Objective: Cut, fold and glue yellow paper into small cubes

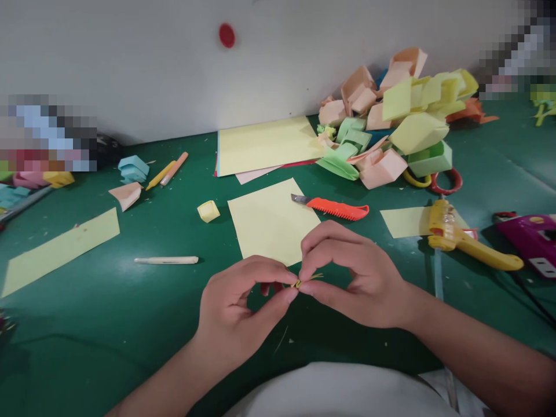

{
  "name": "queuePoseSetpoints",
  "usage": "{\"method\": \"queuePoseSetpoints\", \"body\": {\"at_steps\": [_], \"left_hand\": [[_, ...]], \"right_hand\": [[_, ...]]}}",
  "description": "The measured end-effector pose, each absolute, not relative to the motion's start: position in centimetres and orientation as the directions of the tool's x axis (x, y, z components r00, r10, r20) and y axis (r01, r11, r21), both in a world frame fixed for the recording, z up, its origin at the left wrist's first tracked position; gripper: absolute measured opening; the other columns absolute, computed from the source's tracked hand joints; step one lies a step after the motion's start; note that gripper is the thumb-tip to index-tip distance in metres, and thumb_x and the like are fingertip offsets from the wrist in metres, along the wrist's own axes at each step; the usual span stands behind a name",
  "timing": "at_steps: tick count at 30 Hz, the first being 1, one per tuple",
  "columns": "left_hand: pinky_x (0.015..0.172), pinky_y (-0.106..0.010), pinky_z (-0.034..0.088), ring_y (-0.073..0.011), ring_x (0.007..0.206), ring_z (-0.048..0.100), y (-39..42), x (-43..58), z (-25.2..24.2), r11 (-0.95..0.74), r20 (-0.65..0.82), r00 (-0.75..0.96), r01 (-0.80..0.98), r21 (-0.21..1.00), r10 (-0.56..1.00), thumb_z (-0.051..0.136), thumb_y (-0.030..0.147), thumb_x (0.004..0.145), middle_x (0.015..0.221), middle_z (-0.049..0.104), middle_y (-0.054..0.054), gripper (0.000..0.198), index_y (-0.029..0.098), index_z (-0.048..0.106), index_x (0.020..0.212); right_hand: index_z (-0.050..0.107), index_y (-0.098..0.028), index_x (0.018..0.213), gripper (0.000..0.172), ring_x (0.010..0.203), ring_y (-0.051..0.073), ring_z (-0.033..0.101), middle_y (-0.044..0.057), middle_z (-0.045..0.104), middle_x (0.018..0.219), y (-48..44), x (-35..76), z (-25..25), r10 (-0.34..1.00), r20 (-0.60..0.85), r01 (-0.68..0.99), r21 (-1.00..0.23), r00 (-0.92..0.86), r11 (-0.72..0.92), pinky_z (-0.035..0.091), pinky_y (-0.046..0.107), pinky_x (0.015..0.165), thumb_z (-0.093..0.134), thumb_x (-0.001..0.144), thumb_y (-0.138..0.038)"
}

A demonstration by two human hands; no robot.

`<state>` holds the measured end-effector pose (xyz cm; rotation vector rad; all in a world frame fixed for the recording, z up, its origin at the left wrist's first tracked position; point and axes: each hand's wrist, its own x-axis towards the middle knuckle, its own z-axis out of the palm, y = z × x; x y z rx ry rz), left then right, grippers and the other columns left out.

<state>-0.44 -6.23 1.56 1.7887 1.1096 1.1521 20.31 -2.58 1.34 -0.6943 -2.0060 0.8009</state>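
Observation:
Both hands meet over the near side of the green table. My left hand pinches a tiny folded yellow paper strip between thumb and forefinger. From the other side, my right hand pinches the same strip, and thin loose ends stick out past its fingertips. Just beyond the hands lies a pale yellow paper sheet. An orange utility knife, its blade out, rests partly on that sheet. To the left of the sheet sits a small folded yellow paper piece.
A heap of folded paper pieces stands back right, beside a paper stack. A yellow glue gun and a purple tool lie right. Left are a white pen, a paper strip and a blue folded piece.

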Motion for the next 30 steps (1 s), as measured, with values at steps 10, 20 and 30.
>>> {"method": "queuePoseSetpoints", "body": {"at_steps": [10, 20, 30], "left_hand": [[0.055, -0.022, 0.050, -0.0113, 0.070, 0.066, -6.33, -0.60, 1.86, -0.402, 0.343, 0.227, 0.316, 0.859, 0.912, 0.071, 0.008, 0.083, 0.085, 0.071, -0.001, 0.017, 0.024, 0.074, 0.087], [0.057, -0.023, 0.051, -0.0123, 0.070, 0.066, -6.30, -0.50, 1.38, -0.398, 0.343, 0.231, 0.261, 0.880, 0.910, 0.072, 0.009, 0.083, 0.084, 0.070, -0.002, 0.017, 0.024, 0.076, 0.090], [0.058, -0.026, 0.051, -0.0134, 0.070, 0.066, -6.31, -0.36, 1.45, -0.373, 0.330, 0.230, 0.179, 0.910, 0.916, 0.073, 0.005, 0.080, 0.082, 0.070, -0.002, 0.024, 0.026, 0.077, 0.091]], "right_hand": [[0.068, -0.018, 0.088, 0.006, 0.084, 0.012, 0.061, 0.003, 0.060, 0.091, -2.52, 20.22, 1.35, 0.707, 0.515, 0.175, -0.735, -0.485, 0.655, 0.052, 0.027, 0.075, 0.073, 0.086, -0.016], [0.068, -0.018, 0.087, 0.004, 0.085, 0.011, 0.061, 0.002, 0.060, 0.091, -2.57, 20.25, 1.35, 0.700, 0.528, 0.176, -0.724, -0.480, 0.666, 0.052, 0.025, 0.076, 0.072, 0.087, -0.018], [0.067, -0.021, 0.087, 0.006, 0.082, 0.013, 0.062, 0.002, 0.061, 0.090, -2.62, 20.25, 1.42, 0.707, 0.526, 0.186, -0.724, -0.473, 0.664, 0.053, 0.027, 0.074, 0.073, 0.087, -0.019]]}}
